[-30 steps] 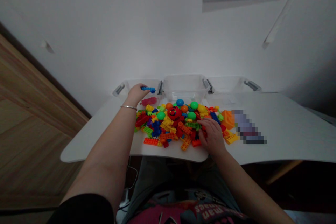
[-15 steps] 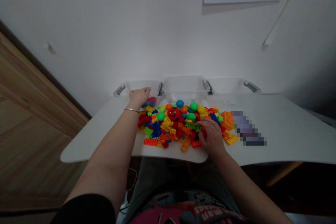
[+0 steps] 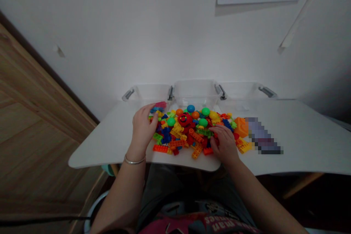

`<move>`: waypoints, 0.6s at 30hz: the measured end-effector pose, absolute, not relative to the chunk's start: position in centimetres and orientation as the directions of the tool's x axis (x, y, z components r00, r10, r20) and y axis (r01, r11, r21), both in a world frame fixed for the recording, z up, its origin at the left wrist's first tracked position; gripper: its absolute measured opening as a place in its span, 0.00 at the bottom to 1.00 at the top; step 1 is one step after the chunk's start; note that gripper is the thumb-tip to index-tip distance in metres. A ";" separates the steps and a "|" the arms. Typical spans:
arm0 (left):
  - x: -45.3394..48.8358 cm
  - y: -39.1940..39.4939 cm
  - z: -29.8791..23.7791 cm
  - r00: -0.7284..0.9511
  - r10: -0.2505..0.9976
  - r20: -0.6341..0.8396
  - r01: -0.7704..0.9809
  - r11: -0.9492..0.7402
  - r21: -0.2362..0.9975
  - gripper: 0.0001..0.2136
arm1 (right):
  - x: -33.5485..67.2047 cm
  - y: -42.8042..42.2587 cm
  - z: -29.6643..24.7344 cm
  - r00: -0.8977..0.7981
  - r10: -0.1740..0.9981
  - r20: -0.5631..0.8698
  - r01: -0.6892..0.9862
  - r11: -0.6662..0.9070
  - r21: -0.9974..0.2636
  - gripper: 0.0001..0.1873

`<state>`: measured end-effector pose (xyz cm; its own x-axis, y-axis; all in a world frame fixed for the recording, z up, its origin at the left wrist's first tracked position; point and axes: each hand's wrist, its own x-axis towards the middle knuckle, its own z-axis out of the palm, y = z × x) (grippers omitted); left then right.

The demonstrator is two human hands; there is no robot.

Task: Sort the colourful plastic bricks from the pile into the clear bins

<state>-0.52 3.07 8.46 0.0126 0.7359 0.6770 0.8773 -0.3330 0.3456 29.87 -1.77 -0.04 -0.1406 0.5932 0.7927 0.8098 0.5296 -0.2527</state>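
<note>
A heap of colourful plastic building bricks and balls lies on the white table. My left hand [image 3: 144, 126] is at the heap's left edge, its thumb and fingers apart and nothing seen between them. Close by its fingertips are pink and blue pieces [image 3: 159, 107], in or behind the left clear bin. My right hand [image 3: 226, 145] rests low at the heap's right front, fingers loosely stretched over some bricks. Beside its fingertips lies a green brick [image 3: 204, 132]. A red ball-like piece with a face [image 3: 184, 119] sits mid-heap, among green balls [image 3: 203, 122] and a blue ball [image 3: 191, 108].
Three clear plastic bins with grey latches stand along the wall: left bin [image 3: 153, 89], middle bin [image 3: 195, 87], right bin [image 3: 241, 88]. An orange block [image 3: 241, 127] and a blurred-out flat object [image 3: 263, 135] lie right of the heap. The table's front edge [image 3: 181, 164] curves near my body.
My left hand has come back from the left bin toward me, down to the heap's left edge, and its fingers have opened. The right hand stays nearly in place. The view has shifted slightly.
</note>
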 end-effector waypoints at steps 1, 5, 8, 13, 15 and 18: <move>-0.7 2.2 8.1 0.008 0.752 0.660 0.900 -0.292 0.323 0.18 | 29.9 -1.8 0.0 -0.140 0.598 0.789 0.809 0.529 -0.257 0.16; -2.1 0.0 7.1 -0.018 0.867 0.498 0.988 -0.061 0.141 0.17 | 30.0 -1.8 -0.1 -0.151 0.607 0.780 0.814 0.525 -0.250 0.17; -3.2 -0.2 6.6 -0.054 0.923 0.382 0.998 0.041 0.041 0.18 | 30.0 -1.8 -0.1 -0.157 0.599 0.785 0.816 0.527 -0.238 0.16; -3.9 0.0 6.0 -0.053 0.958 0.281 0.999 0.049 0.020 0.18 | 29.9 -1.8 -0.1 -0.131 0.619 0.774 0.812 0.515 -0.275 0.17; -3.7 0.0 5.7 -0.049 0.960 0.277 0.998 0.039 0.040 0.17 | 29.9 -1.8 -0.2 -0.134 0.619 0.774 0.804 0.524 -0.281 0.17; -3.3 0.1 5.4 -0.023 0.959 0.283 0.999 0.013 0.036 0.15 | 29.8 -1.8 -0.2 -0.140 0.617 0.774 0.798 0.533 -0.281 0.16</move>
<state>-3.28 0.07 5.43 -0.0226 0.9589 0.2829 0.9993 0.0130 0.0358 29.84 -1.81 -0.20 -0.1397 0.6173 0.7742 0.7980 0.5330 -0.2810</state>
